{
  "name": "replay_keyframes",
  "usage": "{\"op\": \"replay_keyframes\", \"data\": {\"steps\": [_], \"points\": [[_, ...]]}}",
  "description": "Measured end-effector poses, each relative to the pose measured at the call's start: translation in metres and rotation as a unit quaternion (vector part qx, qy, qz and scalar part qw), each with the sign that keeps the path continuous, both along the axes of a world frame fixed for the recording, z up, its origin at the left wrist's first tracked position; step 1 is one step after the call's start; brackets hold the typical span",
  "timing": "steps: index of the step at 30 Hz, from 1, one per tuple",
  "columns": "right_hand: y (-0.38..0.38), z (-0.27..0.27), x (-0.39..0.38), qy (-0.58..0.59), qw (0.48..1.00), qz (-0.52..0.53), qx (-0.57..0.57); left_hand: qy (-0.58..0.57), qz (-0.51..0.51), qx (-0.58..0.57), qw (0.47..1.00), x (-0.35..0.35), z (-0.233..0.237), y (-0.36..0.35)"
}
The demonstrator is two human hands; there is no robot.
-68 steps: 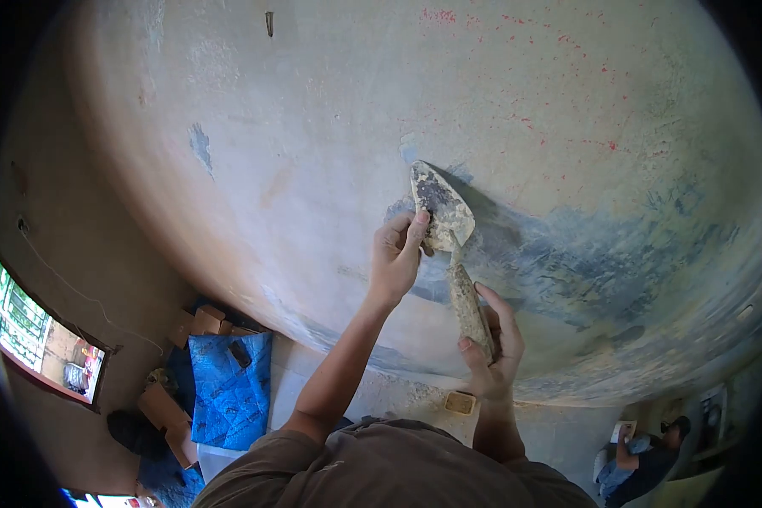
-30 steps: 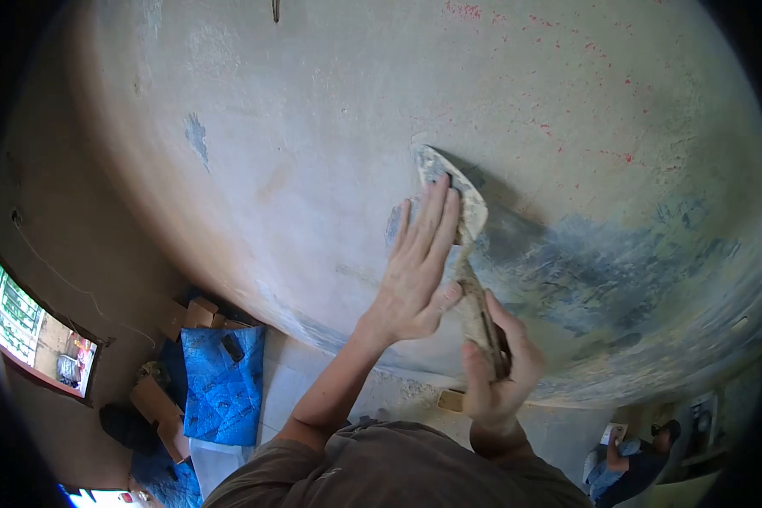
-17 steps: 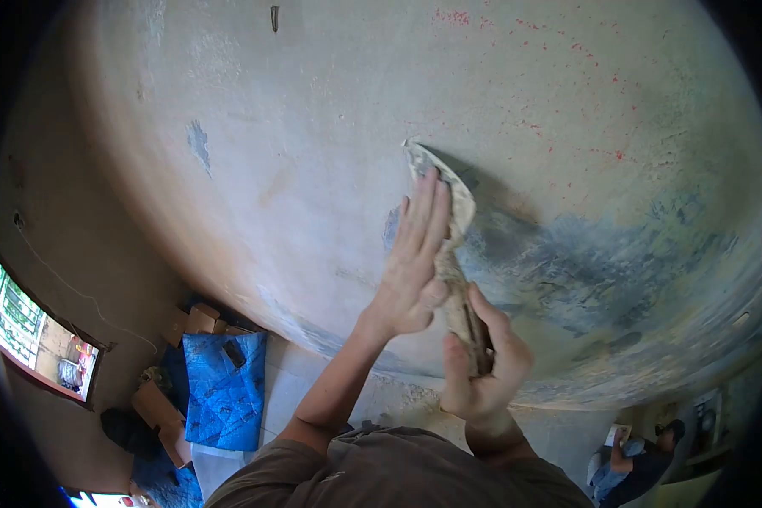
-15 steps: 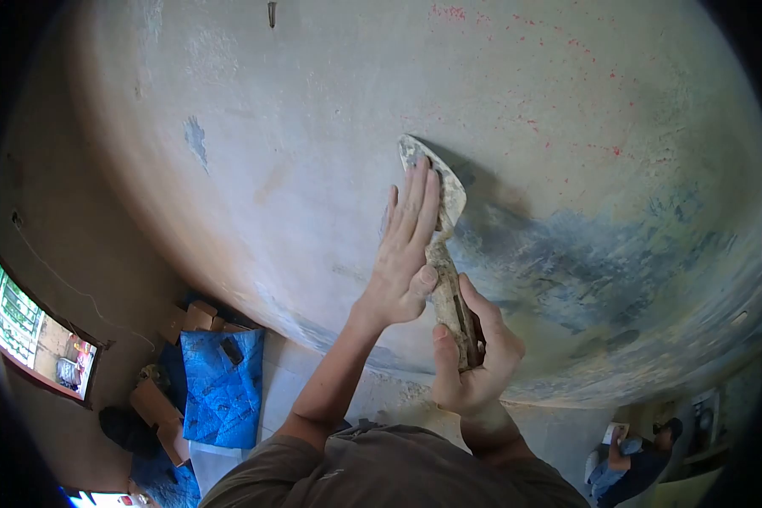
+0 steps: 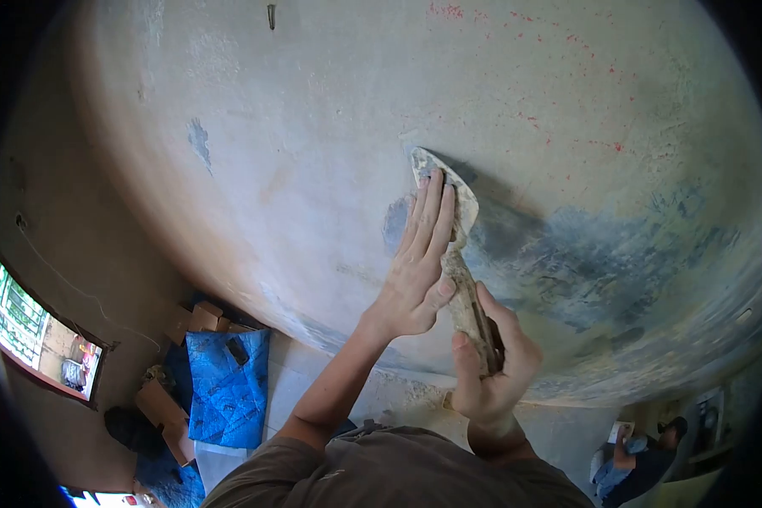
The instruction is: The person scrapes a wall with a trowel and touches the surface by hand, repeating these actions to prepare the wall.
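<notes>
A pointing trowel (image 5: 463, 208) with a plaster-crusted blade and handle lies against a pale wall (image 5: 313, 161). Wrapped round its handle is my right hand (image 5: 501, 368), closed, with the thumb along the near side. My left hand (image 5: 419, 262) is open, its straight fingers lying flat on the blade and its thumb beside the top of the handle. The fingers hide part of the blade. A dark grey patch (image 5: 395, 223) shows on the wall just left of my left hand. To the right of the blade spreads a larger grey-blue smeared area (image 5: 601, 262).
Red specks (image 5: 616, 147) dot the upper right of the wall. At lower left, a blue quilted sheet (image 5: 227, 398) lies near cardboard boxes (image 5: 205, 317) under a window (image 5: 38, 326). Another person (image 5: 643, 461) sits at lower right holding a light-coloured object.
Both hands and the trowel have slid a little right and down the view. The dark grey patch beside my left fingers, mostly covered before, now shows.
</notes>
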State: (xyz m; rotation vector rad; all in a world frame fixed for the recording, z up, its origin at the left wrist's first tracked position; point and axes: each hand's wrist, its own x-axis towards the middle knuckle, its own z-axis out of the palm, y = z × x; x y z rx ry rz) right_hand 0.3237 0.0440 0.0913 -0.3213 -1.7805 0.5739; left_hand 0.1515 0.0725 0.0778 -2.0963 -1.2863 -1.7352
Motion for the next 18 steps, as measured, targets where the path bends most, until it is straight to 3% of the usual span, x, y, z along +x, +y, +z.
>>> {"op": "replay_keyframes", "data": {"steps": [6,10,15,18], "points": [[-0.001,-0.001,-0.002,-0.022,0.999,0.001,-0.026,0.002,0.009,-0.004,1.000,-0.008,0.000,-0.001],[0.004,-0.004,-0.006,-0.004,1.000,-0.010,0.024,0.004,-0.002,-0.022,1.000,-0.004,0.000,0.000],[0.001,-0.004,-0.007,-0.023,0.999,0.011,-0.022,0.025,0.020,-0.013,0.999,-0.015,0.005,0.002],[0.006,-0.013,-0.010,0.011,0.998,-0.009,0.053,0.006,0.006,-0.022,1.000,-0.008,0.001,0.001]]}}
